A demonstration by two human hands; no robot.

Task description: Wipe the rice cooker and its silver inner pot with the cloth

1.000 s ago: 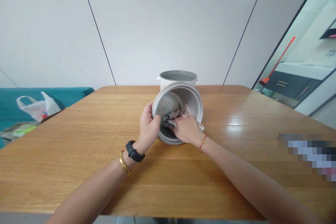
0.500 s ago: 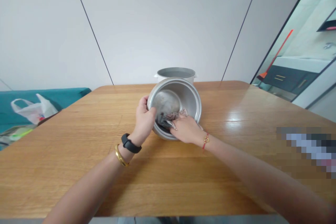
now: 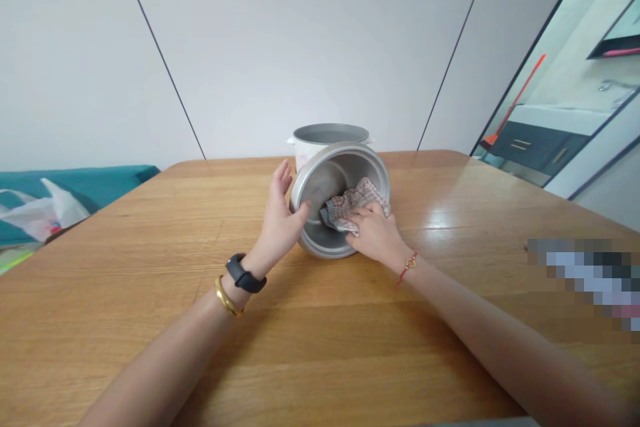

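Note:
A silver metal inner pot [image 3: 325,183] lies tipped on its side, its mouth facing me. At its left edge is my left hand [image 3: 281,213], fingers stretched out and spread, the thumb at the rim. My right hand [image 3: 377,233] presses a checked cloth [image 3: 350,203] against the pot's inner wall at the lower right, fingers bent over it. Right behind the pot stands a white rice cooker body [image 3: 303,148] with a grey rim and small side handles; its lower part is mostly hidden.
Everything stands on a wooden table [image 3: 175,240] against a white panelled wall [image 3: 300,33]. On the left, a white plastic bag [image 3: 55,207] rests on a teal seat [image 3: 115,180]. A blurred-out item [image 3: 590,280] lies at the right. An orange broom [image 3: 515,103] leans beyond the doorway.
My left hand has loosened from the rim and its fingers have spread. My right hand has moved right with the cloth, which now lies more unfolded. The pot has turned slightly.

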